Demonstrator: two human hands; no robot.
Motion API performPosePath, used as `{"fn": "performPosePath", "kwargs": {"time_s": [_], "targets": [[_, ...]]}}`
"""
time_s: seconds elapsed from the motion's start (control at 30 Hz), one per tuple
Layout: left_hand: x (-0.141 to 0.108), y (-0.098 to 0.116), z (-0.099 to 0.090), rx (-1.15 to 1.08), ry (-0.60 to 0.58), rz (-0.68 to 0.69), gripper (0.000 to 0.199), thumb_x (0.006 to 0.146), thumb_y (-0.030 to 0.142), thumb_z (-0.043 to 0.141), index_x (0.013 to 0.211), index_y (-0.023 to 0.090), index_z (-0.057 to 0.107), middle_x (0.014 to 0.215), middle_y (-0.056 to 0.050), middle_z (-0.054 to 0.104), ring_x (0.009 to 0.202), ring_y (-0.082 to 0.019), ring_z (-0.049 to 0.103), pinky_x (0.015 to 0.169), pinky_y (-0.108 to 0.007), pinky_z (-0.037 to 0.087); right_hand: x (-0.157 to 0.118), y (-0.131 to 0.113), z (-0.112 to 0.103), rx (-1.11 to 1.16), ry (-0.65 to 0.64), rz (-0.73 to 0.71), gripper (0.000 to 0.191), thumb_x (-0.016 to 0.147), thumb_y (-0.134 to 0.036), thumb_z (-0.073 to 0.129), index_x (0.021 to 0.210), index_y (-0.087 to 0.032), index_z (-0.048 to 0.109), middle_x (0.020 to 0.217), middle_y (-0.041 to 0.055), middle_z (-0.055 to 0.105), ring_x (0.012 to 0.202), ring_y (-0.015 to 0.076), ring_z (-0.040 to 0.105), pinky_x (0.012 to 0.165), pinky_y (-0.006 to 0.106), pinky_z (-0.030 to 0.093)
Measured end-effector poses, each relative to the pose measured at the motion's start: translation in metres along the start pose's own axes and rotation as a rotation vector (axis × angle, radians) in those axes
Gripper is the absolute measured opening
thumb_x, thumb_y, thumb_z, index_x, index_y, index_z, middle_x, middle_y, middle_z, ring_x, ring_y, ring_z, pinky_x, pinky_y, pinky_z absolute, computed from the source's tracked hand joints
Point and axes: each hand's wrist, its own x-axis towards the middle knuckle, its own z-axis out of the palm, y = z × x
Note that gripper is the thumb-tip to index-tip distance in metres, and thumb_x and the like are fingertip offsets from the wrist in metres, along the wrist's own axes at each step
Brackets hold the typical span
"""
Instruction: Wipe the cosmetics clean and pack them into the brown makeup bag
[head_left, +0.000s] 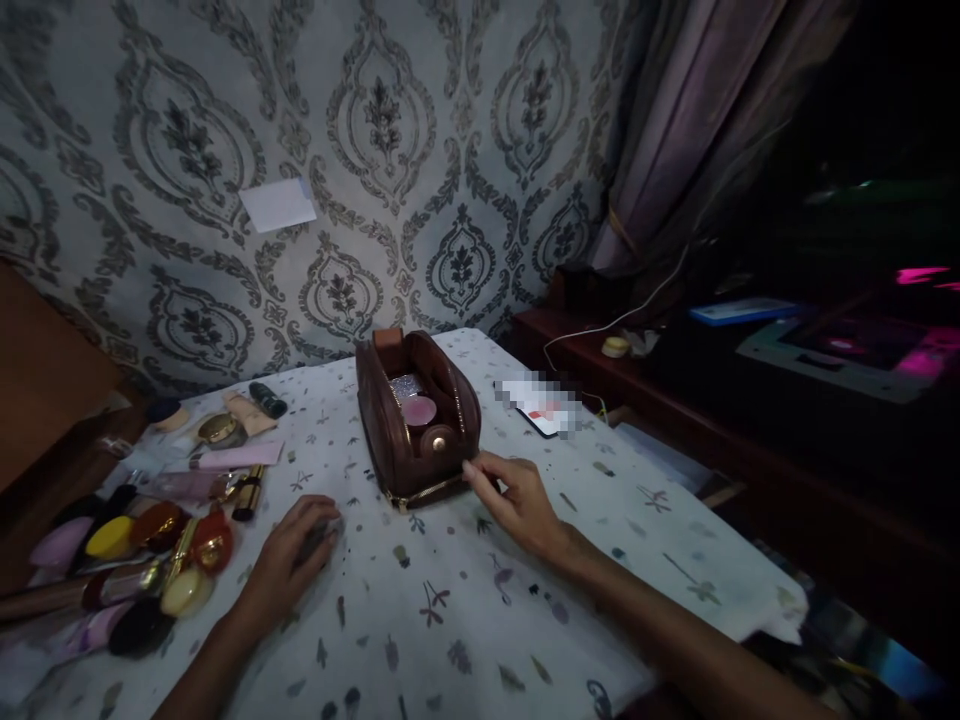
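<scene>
A brown leather bag point(379, 440) stands unzipped on the patterned tablecloth point(465, 610). Inside it are a round pink item point(418, 410) and a glittery silver item point(406, 385). My right hand point(517, 495) is at the bag's near right corner, thumb and fingers pinched at its lower edge beside the zipper; what they hold there is too small to make out. My left hand point(292, 550) rests on the cloth left of the bag, fingers loosely curved and apart, holding nothing.
Many cosmetics lie at the left, among them a pink tube point(240, 454), a yellow-topped item point(110, 538) and a red bottle point(213, 542). A phone-like object point(551, 420), partly pixelated, lies right of the bag. Beyond it are a dark red ledge point(551, 335) and a white cable.
</scene>
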Motion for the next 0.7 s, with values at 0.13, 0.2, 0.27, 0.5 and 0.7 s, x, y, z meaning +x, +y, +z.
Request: {"fn": "performPosePath", "kwargs": {"time_s": [0.13, 0.2, 0.27, 0.5, 0.7], "targets": [[0.0, 0.003, -0.001, -0.007, 0.026, 0.003, 0.024, 0.095, 0.038, 0.047, 0.105, 0.023, 0.063, 0.116, -0.011, 0.063, 0.109, -0.024, 0.062, 0.094, -0.038, 0.05, 0.006, -0.015, 0.009, -0.029, -0.006, -0.128, 0.031, 0.096, -0.028, 0.045, 0.067, -0.02, 0.051, 0.056, -0.0026, 0.049, 0.051, 0.0099, 0.045, 0.053, 0.024, 0.036], [0.0, 0.004, -0.001, -0.006, 0.034, -0.001, 0.023, 0.095, 0.037, 0.048, 0.104, 0.023, 0.064, 0.115, -0.01, 0.063, 0.108, -0.024, 0.062, 0.093, -0.037, 0.051, 0.008, -0.017, 0.016, -0.011, -0.031, -0.172, 0.03, 0.096, -0.026, 0.045, 0.069, -0.02, 0.052, 0.06, -0.0011, 0.054, 0.054, 0.0104, 0.048, 0.055, 0.024, 0.038], [0.0, 0.005, -0.001, -0.006, 0.034, 0.001, 0.023, 0.095, 0.037, 0.048, 0.103, 0.023, 0.064, 0.114, -0.01, 0.063, 0.106, -0.024, 0.063, 0.09, -0.036, 0.052, 0.008, -0.017, 0.023, 0.009, -0.071, -0.206, 0.026, 0.096, -0.023, 0.045, 0.073, -0.019, 0.055, 0.065, 0.0007, 0.059, 0.058, 0.0113, 0.052, 0.057, 0.023, 0.041], [0.002, 0.005, -0.003, -0.022, 0.007, 0.021, 0.023, 0.095, 0.034, 0.047, 0.104, 0.021, 0.063, 0.113, -0.01, 0.062, 0.105, -0.023, 0.061, 0.09, -0.035, 0.05, 0.007, -0.015, 0.038, 0.017, -0.159, -0.277, 0.016, 0.094, -0.019, 0.049, 0.088, -0.018, 0.063, 0.08, 0.0053, 0.068, 0.071, 0.0141, 0.062, 0.065, 0.024, 0.048], [0.003, 0.007, -0.002, -0.043, 0.018, 0.037, 0.02, 0.095, 0.031, 0.047, 0.102, 0.02, 0.062, 0.111, -0.011, 0.061, 0.106, -0.023, 0.059, 0.093, -0.036, 0.048, 0.004, -0.015, 0.048, 0.022, -0.223, -0.285, 0.017, 0.096, -0.02, 0.049, 0.093, -0.018, 0.066, 0.083, 0.0062, 0.072, 0.072, 0.015, 0.066, 0.065, 0.025, 0.051]]}}
